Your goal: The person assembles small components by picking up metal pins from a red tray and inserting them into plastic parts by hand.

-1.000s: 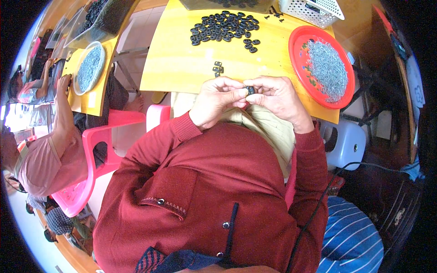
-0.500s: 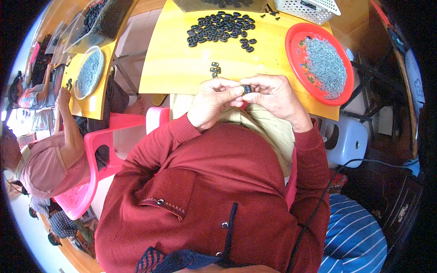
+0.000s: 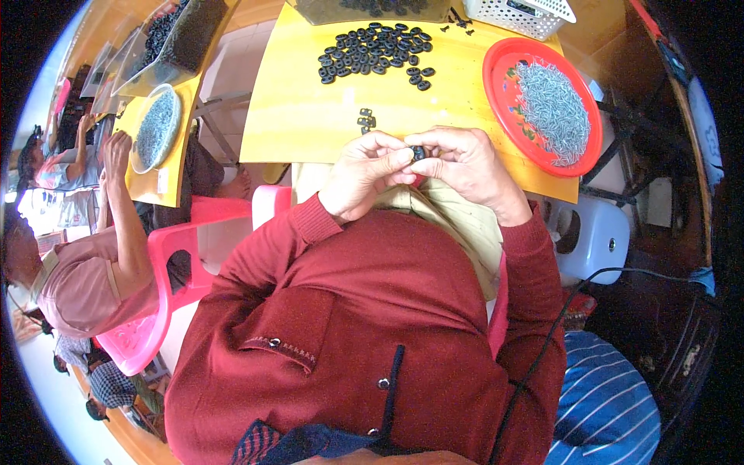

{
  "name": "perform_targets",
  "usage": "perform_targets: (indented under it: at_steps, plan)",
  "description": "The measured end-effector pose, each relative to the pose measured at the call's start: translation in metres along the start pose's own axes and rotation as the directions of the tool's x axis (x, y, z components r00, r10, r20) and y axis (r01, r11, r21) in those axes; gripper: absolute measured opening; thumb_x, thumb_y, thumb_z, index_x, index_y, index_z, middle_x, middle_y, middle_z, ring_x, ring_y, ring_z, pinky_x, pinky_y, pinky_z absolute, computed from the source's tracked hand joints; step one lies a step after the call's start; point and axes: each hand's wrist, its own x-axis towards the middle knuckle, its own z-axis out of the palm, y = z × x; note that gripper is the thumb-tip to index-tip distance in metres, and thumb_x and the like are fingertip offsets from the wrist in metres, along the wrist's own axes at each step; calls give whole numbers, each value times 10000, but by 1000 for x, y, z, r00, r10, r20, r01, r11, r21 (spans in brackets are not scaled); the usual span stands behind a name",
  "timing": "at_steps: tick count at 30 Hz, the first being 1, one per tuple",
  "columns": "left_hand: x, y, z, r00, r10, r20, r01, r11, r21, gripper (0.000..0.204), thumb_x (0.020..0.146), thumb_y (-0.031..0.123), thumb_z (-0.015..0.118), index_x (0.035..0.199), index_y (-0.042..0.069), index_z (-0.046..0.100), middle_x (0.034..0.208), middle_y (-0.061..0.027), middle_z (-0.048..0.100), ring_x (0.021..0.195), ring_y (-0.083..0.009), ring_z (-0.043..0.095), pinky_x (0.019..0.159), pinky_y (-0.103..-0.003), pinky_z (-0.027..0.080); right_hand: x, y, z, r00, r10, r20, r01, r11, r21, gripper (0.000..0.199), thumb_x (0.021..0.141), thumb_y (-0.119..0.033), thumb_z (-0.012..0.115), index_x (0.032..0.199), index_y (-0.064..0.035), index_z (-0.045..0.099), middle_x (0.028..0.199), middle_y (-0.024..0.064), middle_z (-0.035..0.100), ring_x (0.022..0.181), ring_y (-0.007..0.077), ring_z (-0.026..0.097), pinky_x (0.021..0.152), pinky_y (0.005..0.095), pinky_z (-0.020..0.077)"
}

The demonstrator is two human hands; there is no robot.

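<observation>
Close to the table's near edge, my left hand and my right hand meet fingertip to fingertip. Between them they pinch a small black plastic piece, mostly covered by the fingers. A few dark block-like pieces lie on the yellow table just beyond my left hand. Farther back spreads a loose pile of black oval pieces, which seem to have two holes each. To the right, a red round tray holds a heap of thin silvery screws or pins.
A white perforated basket and a clear bin of dark parts stand at the back. At left, a co-worker sits on a pink chair beside another table with a metal-filled bowl. A blue stool stands at right.
My hands keep nearly the same pose, still pinching the black piece. At left, the co-worker's hand has lifted and moved slightly away from the small parts on that table.
</observation>
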Motion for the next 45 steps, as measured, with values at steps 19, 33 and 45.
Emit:
perform_targets:
  at_steps: [19, 33, 45]
  plan:
    - [-2, 5, 4, 981, -5, 193, 32, 991, -134, 50, 900, 95, 579, 898, 80, 531, 888, -28, 578, 834, -129, 594, 782, -298, 511, 3, -22, 12, 944, -331, 9, 321, 907, -272, 248, 738, -108, 724, 957, -18, 651, 877, 66, 600, 841, 189, 587, 768, 292, 472]
    - [-2, 6, 8, 985, -48, 165, 70, 989, -132, 66, 882, 83, 609, 918, 42, 571, 904, -87, 625, 882, -195, 643, 794, -303, 546, 6, -10, 0, 977, -211, 32, 212, 977, -15, 200, 767, -18, 698, 958, 14, 648, 884, 45, 615, 821, 118, 583, 725, 239, 472]
    - [-3, 5, 12, 994, -78, 74, 74, 996, 59, 90, 874, 79, 619, 935, 13, 610, 1021, -144, 649, 854, -172, 655, 784, -297, 556, 97, -102, -143, 361, -846, -393, 2, 422, -906, 233, 823, -110, 628, 1021, 9, 662, 944, 153, 679, 834, 215, 657, 764, 309, 502]
